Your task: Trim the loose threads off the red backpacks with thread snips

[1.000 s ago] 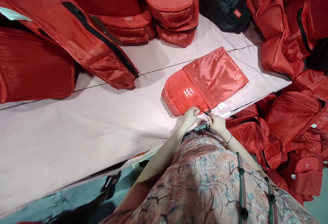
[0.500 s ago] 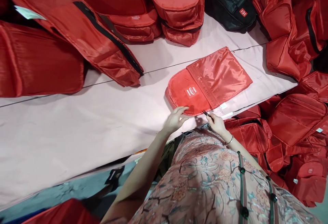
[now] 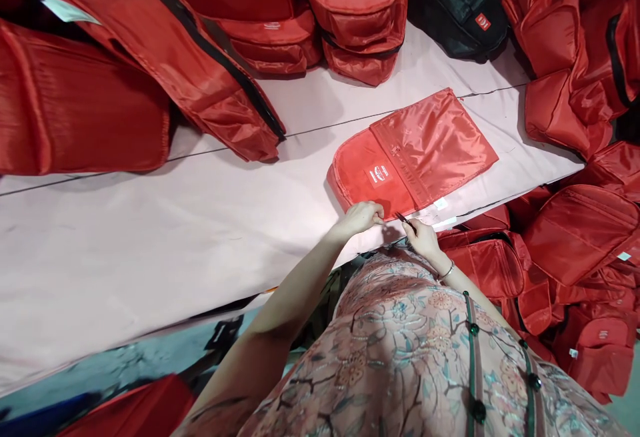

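A flat red bag piece [image 3: 440,147] lies on the pale cloth-covered table, its rounded end to the left and a white print on its lighter part. At its near edge, my left hand [image 3: 361,218] has its fingers curled and closed on the rim; whether a thread is also between the fingertips is too small to tell. Just to the right, my right hand [image 3: 425,240] is closed around small dark thread snips [image 3: 407,223]. Their tips point up and left, at the piece's near edge beside my left fingertips.
Red bags [image 3: 365,17] stand along the table's far side, with a long zippered one [image 3: 210,83] slanting at left. A black bag [image 3: 460,10] sits at the back. More red bags [image 3: 580,233] are heaped on the right, beyond the table [image 3: 150,257].
My left hand has moved right along the near edge, and its fingers have gone from apart to closed. My right hand with the snips stays nearly in place. The view has shifted slightly.
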